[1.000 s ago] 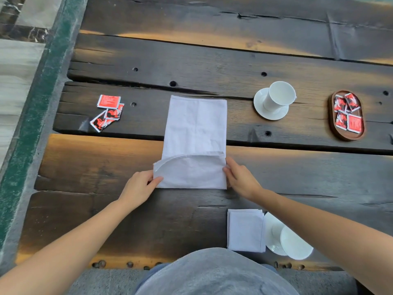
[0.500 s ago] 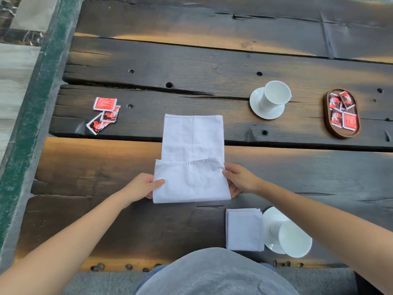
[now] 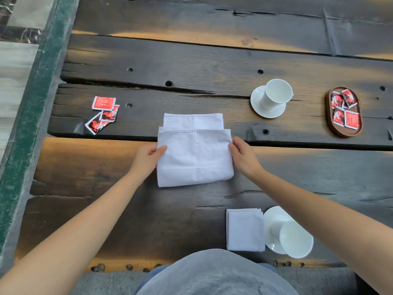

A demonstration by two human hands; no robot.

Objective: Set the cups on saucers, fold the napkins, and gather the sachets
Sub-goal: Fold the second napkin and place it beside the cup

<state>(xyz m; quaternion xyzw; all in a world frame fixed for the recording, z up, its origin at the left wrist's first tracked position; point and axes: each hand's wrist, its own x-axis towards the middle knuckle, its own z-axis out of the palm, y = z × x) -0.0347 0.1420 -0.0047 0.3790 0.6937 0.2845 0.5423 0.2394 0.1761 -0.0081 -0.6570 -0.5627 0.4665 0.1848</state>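
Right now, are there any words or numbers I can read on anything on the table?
Loose red sachets: white print, too blurred to read.
Sachets in the wooden tray: print too small to read.
Nothing else shows any writing.

Around the half-folded napkin (image 3: 194, 158), bare planks (image 3: 191, 67) lie open at 12 and 8 o'clock; loose sachets (image 3: 103, 113) sit at 10, the far cup (image 3: 275, 95) at 2, folded napkin (image 3: 244, 229) and near cup (image 3: 295, 239) at 5
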